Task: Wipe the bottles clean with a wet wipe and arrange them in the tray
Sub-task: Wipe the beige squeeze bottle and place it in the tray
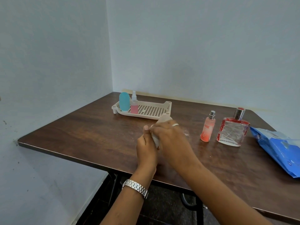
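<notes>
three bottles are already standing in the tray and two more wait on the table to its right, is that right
Not three: the head view shows two bottles standing in the tray, a blue bottle and a pink spray bottle. The rest holds: two more wait on the table to its right, a slim pink perfume spray and a square red perfume bottle.

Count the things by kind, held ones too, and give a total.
Bottles: 5 (blue bottle, pink bottle, coral bottle, red square bottle, pale held bottle)
Tray: 1
Wet wipe: 1
Wipes pack: 1
Total: 8
</notes>
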`<state>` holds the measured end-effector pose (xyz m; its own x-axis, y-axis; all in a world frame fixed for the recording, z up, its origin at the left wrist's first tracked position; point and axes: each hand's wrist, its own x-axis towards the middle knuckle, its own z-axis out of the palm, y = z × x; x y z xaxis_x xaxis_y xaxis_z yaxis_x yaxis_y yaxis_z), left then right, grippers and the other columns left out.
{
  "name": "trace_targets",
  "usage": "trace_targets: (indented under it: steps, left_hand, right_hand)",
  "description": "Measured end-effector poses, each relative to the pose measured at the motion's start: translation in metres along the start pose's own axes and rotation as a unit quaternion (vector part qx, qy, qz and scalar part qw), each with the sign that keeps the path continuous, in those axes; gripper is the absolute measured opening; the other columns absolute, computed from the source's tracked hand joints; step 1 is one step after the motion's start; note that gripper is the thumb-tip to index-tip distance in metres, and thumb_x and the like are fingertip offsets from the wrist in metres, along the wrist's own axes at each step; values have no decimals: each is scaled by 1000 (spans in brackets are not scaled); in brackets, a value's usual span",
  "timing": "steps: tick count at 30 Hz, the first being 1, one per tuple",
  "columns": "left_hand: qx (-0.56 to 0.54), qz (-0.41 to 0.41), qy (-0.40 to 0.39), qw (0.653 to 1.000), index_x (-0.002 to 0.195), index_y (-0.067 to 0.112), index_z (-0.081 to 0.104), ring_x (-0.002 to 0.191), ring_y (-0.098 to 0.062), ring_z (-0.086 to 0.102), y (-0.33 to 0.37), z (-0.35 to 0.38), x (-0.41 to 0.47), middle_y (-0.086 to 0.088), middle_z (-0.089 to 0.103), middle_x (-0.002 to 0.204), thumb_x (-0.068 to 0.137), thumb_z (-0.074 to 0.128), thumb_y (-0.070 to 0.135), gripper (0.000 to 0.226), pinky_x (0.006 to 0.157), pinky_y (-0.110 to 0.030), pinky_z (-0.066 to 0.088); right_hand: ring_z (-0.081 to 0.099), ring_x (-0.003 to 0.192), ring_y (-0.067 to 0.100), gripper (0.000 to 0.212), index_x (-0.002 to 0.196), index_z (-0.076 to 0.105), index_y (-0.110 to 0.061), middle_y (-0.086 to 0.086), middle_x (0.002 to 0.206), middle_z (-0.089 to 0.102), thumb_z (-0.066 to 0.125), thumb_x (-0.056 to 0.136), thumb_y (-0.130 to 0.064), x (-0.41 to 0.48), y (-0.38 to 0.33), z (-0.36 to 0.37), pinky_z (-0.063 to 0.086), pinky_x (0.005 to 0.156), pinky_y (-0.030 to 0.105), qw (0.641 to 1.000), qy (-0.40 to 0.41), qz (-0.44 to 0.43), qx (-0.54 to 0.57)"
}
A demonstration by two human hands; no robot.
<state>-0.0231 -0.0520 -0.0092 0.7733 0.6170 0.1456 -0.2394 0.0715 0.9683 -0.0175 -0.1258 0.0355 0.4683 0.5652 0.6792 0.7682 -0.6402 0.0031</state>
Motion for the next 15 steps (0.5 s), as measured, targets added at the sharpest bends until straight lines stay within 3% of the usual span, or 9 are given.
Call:
trace_targets:
  steps: [3, 5, 6, 8, 11, 15]
  left_hand:
    - [-51, -28, 11, 998, 70, 14, 60, 55, -10, 64, 5, -3, -2, 3, 64, 53, 99, 30, 51, 56, 54, -26, 48]
    - [-65, -39, 2, 997, 70, 15, 60, 51, -6, 64, 9, -4, -4, 4, 64, 51, 99, 29, 51, 56, 52, -23, 50]
    - [-69, -43, -5, 997, 70, 17, 61, 52, -5, 65, 11, -4, -5, 4, 65, 52, 99, 30, 51, 54, 55, -24, 51]
    - [-82, -53, -15, 995, 74, 22, 61, 60, -8, 68, 14, -4, -6, 4, 70, 60, 99, 33, 50, 47, 65, -30, 54]
    - [-75, -50, -15, 996, 81, 17, 65, 65, -14, 66, 12, -4, -4, 2, 69, 63, 100, 36, 45, 45, 60, -29, 49]
    - [-40, -43, -5, 998, 81, 16, 60, 57, -13, 51, 11, -2, -6, -5, 57, 66, 101, 33, 44, 43, 47, -23, 37]
  right_hand:
    - [56, 84, 15, 22, 112, 60, -21, 1, 88, 67, 52, 92, -27, -6, -16, -2, 51, 72, 26, 995, -4, 25, 100]
    - [51, 86, 10, 30, 119, 35, -33, 1, 91, 61, 27, 92, -41, -7, -16, -4, 48, 71, 20, 984, -55, 55, 160]
    - [50, 85, 10, 28, 118, 28, -34, 2, 92, 60, 24, 91, -41, -8, -15, -4, 49, 70, 21, 985, -58, 50, 156]
    - [53, 83, 13, 27, 118, 26, -31, 4, 89, 60, 40, 95, -30, -7, -15, -3, 53, 68, 26, 994, -43, 21, 95]
    - [58, 87, 20, 55, 120, 32, -21, 10, 90, 60, 67, 80, -8, 2, -6, -3, 57, 66, 32, 999, -31, -21, 13]
    - [52, 97, 24, 41, 117, 36, -22, 10, 102, 59, 54, 85, -4, 26, 21, -6, 53, 74, 36, 996, -27, 78, 41]
